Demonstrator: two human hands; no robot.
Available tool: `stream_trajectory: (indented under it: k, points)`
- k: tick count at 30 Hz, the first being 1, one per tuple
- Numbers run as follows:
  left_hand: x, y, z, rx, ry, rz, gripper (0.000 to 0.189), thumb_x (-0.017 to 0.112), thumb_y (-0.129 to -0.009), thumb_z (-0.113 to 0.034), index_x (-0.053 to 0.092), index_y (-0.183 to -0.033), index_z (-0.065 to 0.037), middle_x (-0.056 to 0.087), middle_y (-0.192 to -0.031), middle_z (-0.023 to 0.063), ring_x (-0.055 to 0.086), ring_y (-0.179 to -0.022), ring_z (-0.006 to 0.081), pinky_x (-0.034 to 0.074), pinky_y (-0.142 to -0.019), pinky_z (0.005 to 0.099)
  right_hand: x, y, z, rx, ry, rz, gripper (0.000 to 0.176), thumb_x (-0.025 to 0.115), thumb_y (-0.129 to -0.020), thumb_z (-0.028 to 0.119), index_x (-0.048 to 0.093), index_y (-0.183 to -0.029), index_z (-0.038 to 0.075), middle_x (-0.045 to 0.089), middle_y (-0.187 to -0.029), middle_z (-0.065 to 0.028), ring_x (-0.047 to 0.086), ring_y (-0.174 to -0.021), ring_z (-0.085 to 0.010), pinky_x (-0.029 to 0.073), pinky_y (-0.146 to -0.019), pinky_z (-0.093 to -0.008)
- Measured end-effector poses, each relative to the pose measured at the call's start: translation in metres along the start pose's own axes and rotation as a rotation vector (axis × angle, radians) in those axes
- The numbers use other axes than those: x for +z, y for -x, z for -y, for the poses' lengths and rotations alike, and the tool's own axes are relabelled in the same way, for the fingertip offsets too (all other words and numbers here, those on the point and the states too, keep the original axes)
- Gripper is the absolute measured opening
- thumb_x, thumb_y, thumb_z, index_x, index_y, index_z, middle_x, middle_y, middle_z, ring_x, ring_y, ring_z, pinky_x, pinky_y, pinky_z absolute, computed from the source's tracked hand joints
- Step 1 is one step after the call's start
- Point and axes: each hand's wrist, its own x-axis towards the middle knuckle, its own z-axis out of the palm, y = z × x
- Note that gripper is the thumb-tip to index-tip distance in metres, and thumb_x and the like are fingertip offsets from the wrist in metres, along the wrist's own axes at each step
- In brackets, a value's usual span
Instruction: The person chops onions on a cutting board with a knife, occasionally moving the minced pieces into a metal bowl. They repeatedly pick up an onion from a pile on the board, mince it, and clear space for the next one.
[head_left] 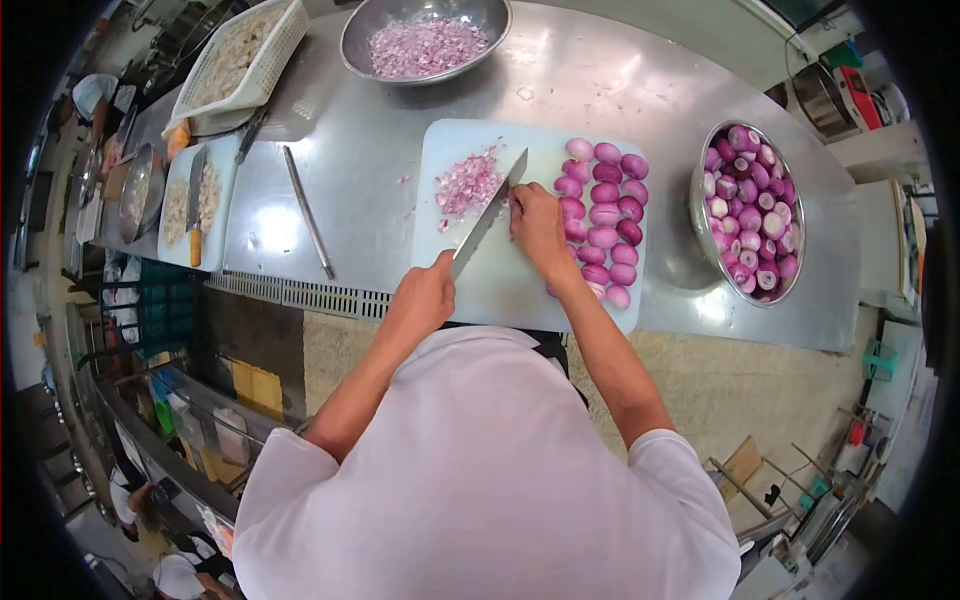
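Note:
My left hand [420, 296] is closed around the handle of a kitchen knife [489, 215], its blade slanting up and right across the white cutting board [540, 290]. Fingers of my right hand [537, 222] are bent and pressed down beside the blade, pinching what appears to be a piece of red onion, mostly hidden by the fingers. Left of the blade lies a pile of chopped red onion [468, 186]. Rows of peeled red onion pieces [604, 214] cover the board's right side, close to my right hand.
A metal bowl [352, 42] of chopped onion stands at the back, and another bowl [699, 215] of peeled onions at right. A metal rod [308, 212], a white basket [290, 45] and a second board with a knife [195, 210] are at left. People work at far left.

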Motion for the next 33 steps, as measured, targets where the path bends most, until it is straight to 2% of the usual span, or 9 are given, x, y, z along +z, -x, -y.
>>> stream_trajectory:
  k: [12,15,17,20,22,24,27,29,33]
  points:
    - [0.000,0.007,-0.004,-0.014,0.094,0.008,0.030,0.054,-0.091,-0.005,0.054,-0.121,-0.002,0.060,-0.069,0.0272,0.059,-0.068,0.0477,0.044,-0.063,0.0533,-0.003,0.000,-0.009,-0.008,0.001,-0.010,0.010,0.058,-0.080,-0.002,0.066,-0.086,-0.002,0.063,-0.083,-0.0240,0.062,-0.077,-0.0443,0.050,-0.070,-0.0503]
    - [-0.003,0.005,-0.008,0.055,0.081,-0.016,0.029,0.054,-0.092,-0.006,0.053,-0.120,-0.002,0.060,-0.068,0.0265,0.059,-0.066,0.0476,0.044,-0.061,0.0530,-0.011,0.003,-0.009,-0.007,0.009,-0.030,0.009,0.059,-0.079,-0.003,0.066,-0.085,-0.002,0.063,-0.083,-0.0236,0.061,-0.076,-0.0438,0.049,-0.069,-0.0496]
    - [-0.005,0.007,-0.010,0.022,0.128,0.005,0.036,0.054,-0.086,-0.001,0.051,-0.122,0.002,0.060,-0.067,0.0276,0.061,-0.068,0.0467,0.045,-0.062,0.0559,-0.014,-0.001,-0.006,-0.010,0.007,-0.046,0.009,0.059,-0.079,-0.003,0.066,-0.084,-0.002,0.063,-0.081,-0.0233,0.061,-0.075,-0.0433,0.049,-0.069,-0.0490]
    - [0.005,-0.007,0.008,0.039,0.070,-0.004,0.033,0.054,-0.088,-0.002,0.051,-0.120,0.002,0.059,-0.066,0.0282,0.061,-0.070,0.0476,0.044,-0.063,0.0559,-0.032,0.001,-0.006,-0.014,-0.046,-0.102,0.007,0.061,-0.078,-0.003,0.066,-0.082,-0.002,0.063,-0.079,-0.0218,0.062,-0.074,-0.0415,0.049,-0.068,-0.0478]
    - [-0.012,0.000,-0.010,0.005,0.103,0.020,0.030,0.053,-0.088,-0.002,0.051,-0.118,0.002,0.059,-0.066,0.0283,0.061,-0.070,0.0478,0.045,-0.064,0.0556,-0.056,0.004,-0.003,0.022,-0.115,-0.124,0.006,0.062,-0.078,-0.002,0.066,-0.082,-0.001,0.063,-0.078,-0.0204,0.062,-0.075,-0.0400,0.049,-0.067,-0.0470]
    - [-0.016,0.007,-0.011,-0.039,0.128,0.031,0.027,0.053,-0.089,-0.003,0.052,-0.116,0.001,0.058,-0.066,0.0285,0.061,-0.070,0.0480,0.045,-0.064,0.0553,-0.082,0.007,-0.001,0.029,-0.108,-0.104,0.005,0.064,-0.077,-0.001,0.066,-0.082,-0.001,0.064,-0.080,-0.0196,0.063,-0.075,-0.0395,0.048,-0.066,-0.0467]
    - [-0.001,0.015,0.015,0.082,0.224,-0.005,0.024,0.056,-0.093,-0.008,0.053,-0.116,-0.001,0.058,-0.065,0.0250,0.057,-0.060,0.0452,0.045,-0.058,0.0469,-0.108,0.034,0.008,0.018,0.052,-0.013,0.006,0.065,-0.077,0.000,0.065,-0.083,-0.001,0.064,-0.080,-0.0196,0.063,-0.075,-0.0391,0.048,-0.066,-0.0468]
    - [0.007,0.009,0.040,0.053,0.286,0.041,0.024,0.056,-0.093,-0.008,0.052,-0.115,0.001,0.056,-0.063,0.0237,0.054,-0.055,0.0398,0.043,-0.056,0.0435,-0.114,0.058,0.008,0.094,0.032,0.225,0.009,0.068,-0.076,0.002,0.065,-0.084,-0.001,0.063,-0.079,-0.0186,0.062,-0.074,-0.0391,0.048,-0.066,-0.0470]
    - [-0.016,-0.004,0.028,-0.046,0.229,-0.050,0.017,0.057,-0.091,-0.009,0.051,-0.104,0.000,0.057,-0.064,0.0272,0.058,-0.064,0.0484,0.043,-0.059,0.0527,-0.113,0.098,0.030,0.179,0.175,0.335,0.012,0.069,-0.075,0.000,0.065,-0.086,-0.001,0.062,-0.084,-0.0180,0.062,-0.077,-0.0385,0.048,-0.068,-0.0464]
